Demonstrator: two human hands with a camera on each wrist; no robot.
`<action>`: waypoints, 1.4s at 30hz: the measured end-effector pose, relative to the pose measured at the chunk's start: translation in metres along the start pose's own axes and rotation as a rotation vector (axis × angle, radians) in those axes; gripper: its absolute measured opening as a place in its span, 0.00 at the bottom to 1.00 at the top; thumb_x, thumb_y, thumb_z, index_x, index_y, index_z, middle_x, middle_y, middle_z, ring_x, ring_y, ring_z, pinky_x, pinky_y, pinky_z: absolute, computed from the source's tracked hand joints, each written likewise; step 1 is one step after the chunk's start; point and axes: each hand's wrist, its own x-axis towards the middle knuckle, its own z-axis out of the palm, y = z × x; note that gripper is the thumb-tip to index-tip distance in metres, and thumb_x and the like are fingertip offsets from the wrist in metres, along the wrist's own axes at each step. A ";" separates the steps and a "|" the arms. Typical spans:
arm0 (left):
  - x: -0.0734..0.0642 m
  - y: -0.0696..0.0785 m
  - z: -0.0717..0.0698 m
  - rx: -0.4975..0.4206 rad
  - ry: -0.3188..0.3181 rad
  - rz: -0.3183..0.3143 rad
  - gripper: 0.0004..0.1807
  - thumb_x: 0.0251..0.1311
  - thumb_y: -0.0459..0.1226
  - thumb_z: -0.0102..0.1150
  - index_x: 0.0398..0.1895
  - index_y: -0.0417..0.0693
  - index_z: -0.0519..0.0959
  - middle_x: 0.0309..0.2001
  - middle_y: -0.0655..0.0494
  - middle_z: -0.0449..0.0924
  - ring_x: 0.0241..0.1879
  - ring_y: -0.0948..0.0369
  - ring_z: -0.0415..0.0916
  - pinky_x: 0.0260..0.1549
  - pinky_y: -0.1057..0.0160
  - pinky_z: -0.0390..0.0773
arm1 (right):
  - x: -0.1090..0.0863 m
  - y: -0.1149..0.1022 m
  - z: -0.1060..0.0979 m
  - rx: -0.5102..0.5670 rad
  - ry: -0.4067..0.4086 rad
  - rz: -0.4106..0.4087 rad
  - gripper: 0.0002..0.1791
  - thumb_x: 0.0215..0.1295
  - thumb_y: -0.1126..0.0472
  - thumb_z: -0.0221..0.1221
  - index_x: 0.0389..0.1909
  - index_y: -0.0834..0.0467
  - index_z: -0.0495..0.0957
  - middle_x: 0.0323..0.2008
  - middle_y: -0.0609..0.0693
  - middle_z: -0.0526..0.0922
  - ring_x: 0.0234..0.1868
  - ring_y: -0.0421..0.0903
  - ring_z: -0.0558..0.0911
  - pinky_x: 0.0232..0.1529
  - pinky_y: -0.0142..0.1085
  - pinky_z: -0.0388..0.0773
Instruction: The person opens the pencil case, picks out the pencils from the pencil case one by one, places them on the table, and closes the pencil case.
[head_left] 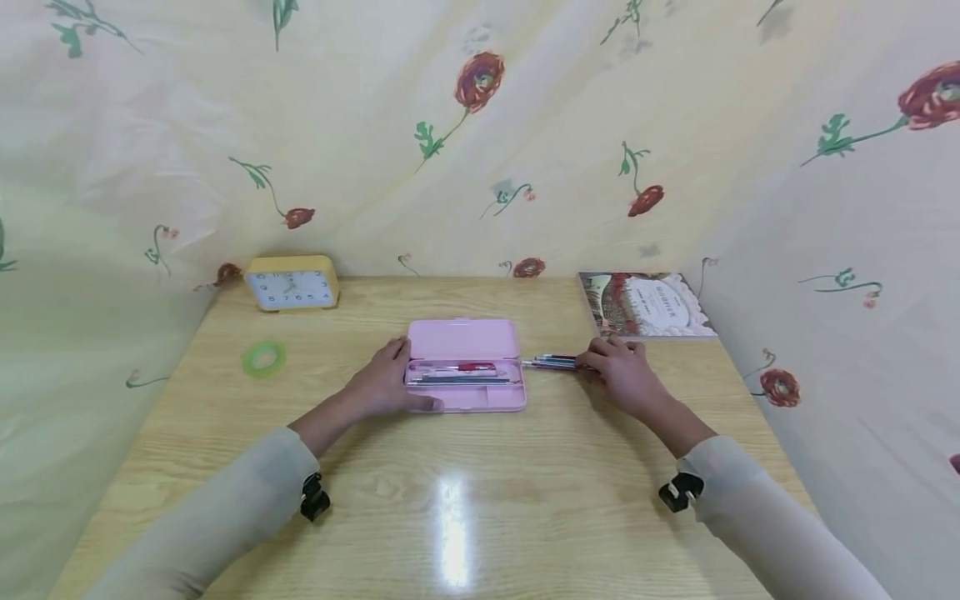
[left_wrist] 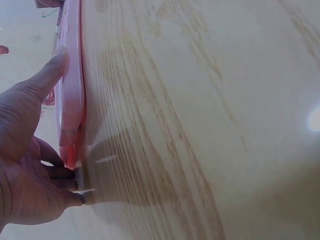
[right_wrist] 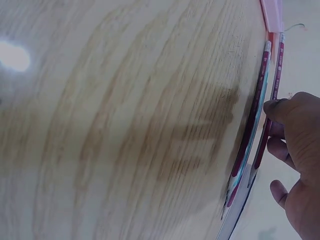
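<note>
A pink pencil case point(head_left: 465, 400) lies with its lid turned back on the table. Inside it are a red-and-clear pen point(head_left: 476, 367) and several dark pencils point(head_left: 461, 381). My left hand point(head_left: 386, 383) grips the left end of the case, thumb along the front edge and fingers at its side. Right of the case, several pencils point(head_left: 551, 362) with maroon and light blue barrels lie close together. My right hand point(head_left: 618, 375) pinches one maroon pencil point(right_wrist: 262, 145) among them; in the right wrist view it stands slightly apart from the other pencils point(right_wrist: 252, 115).
A yellow alarm clock point(head_left: 292, 283) stands at the back left, with a green ring-shaped item point(head_left: 264, 358) in front of it. At the back right lies a booklet point(head_left: 648, 304) with a printed cover. Flowered cloth point(head_left: 375, 125) hangs around the wooden table point(head_left: 360, 517).
</note>
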 end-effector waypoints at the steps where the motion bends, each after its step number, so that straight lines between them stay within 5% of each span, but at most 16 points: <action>1: 0.000 -0.001 0.001 0.002 -0.003 0.003 0.79 0.53 0.68 0.80 0.91 0.36 0.43 0.91 0.36 0.41 0.90 0.36 0.43 0.84 0.32 0.59 | -0.001 0.000 0.001 -0.002 -0.003 0.004 0.08 0.71 0.65 0.73 0.47 0.51 0.91 0.41 0.51 0.84 0.46 0.55 0.80 0.45 0.63 0.73; 26: 0.002 -0.005 0.002 0.018 0.015 0.013 0.79 0.52 0.71 0.79 0.91 0.38 0.44 0.91 0.38 0.42 0.90 0.37 0.44 0.84 0.33 0.61 | -0.001 0.001 0.008 0.000 0.044 -0.005 0.06 0.69 0.63 0.75 0.43 0.51 0.91 0.40 0.52 0.84 0.45 0.56 0.80 0.40 0.60 0.72; 34: 0.000 -0.004 -0.002 0.022 0.009 -0.004 0.79 0.52 0.71 0.80 0.91 0.37 0.44 0.92 0.38 0.41 0.90 0.37 0.44 0.83 0.32 0.61 | 0.010 -0.005 0.007 0.037 0.044 -0.011 0.05 0.70 0.61 0.75 0.44 0.51 0.90 0.39 0.50 0.84 0.43 0.55 0.80 0.43 0.60 0.71; 42: 0.002 -0.005 -0.001 0.026 -0.004 0.008 0.80 0.52 0.72 0.78 0.91 0.37 0.42 0.92 0.38 0.40 0.90 0.37 0.42 0.84 0.33 0.60 | 0.034 -0.034 0.003 0.079 0.001 -0.053 0.07 0.73 0.58 0.73 0.48 0.54 0.91 0.41 0.51 0.84 0.40 0.51 0.75 0.45 0.59 0.72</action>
